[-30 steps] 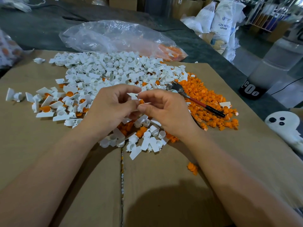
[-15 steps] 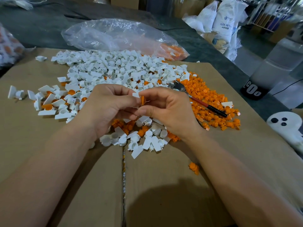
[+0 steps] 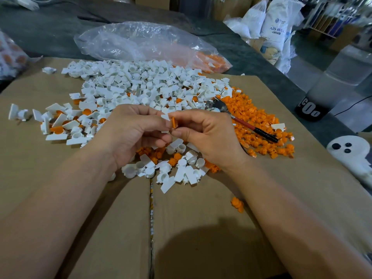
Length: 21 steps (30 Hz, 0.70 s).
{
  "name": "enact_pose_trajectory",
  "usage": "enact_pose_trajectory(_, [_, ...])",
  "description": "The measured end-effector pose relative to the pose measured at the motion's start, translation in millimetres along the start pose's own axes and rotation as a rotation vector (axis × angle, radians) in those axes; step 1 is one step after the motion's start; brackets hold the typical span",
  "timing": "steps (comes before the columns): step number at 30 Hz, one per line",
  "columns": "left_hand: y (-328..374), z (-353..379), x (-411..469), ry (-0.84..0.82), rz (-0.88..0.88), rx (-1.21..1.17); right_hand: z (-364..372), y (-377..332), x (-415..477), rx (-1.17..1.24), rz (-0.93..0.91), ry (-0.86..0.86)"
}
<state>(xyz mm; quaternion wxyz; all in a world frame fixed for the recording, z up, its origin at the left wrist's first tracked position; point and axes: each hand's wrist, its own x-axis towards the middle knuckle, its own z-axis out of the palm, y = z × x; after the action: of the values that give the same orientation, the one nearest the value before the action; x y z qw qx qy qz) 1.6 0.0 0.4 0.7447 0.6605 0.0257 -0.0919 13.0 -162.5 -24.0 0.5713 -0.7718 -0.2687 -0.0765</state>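
A small orange plastic insert (image 3: 173,122) sits edge-on, pinched by the right hand (image 3: 209,135) against a white plastic cap (image 3: 166,118) gripped in the left hand (image 3: 132,131), above the heaped white caps (image 3: 141,85) and orange inserts (image 3: 259,125) on cardboard (image 3: 201,218).

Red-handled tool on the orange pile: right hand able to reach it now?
Likely yes: the red-handled tool lies uncovered just beyond the right hand, but its fingers pinch an orange piece.

white piece (image 3: 165,118) — flat tab up, pinched | orange cap (image 3: 173,122) — on edge, touching it
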Motion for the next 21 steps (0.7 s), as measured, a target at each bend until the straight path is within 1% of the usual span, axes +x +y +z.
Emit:
enact_pose_trajectory(3, [1.1,-0.2,-0.1,0.007,-0.001,-0.02,-0.3,-2.0,1.8,0.0,0.041,-0.04])
enact_pose_trajectory(11, [1.1,-1.4,0.0,0.015,-0.022,-0.018,-0.2,-2.2,2.0,-0.017,0.022,-0.064])
enact_pose_trajectory(21, [0.5,0.0,-1.3,-0.038,-0.032,0.024,-0.2,-4.5,0.4,-0.027,-0.084,-0.012])
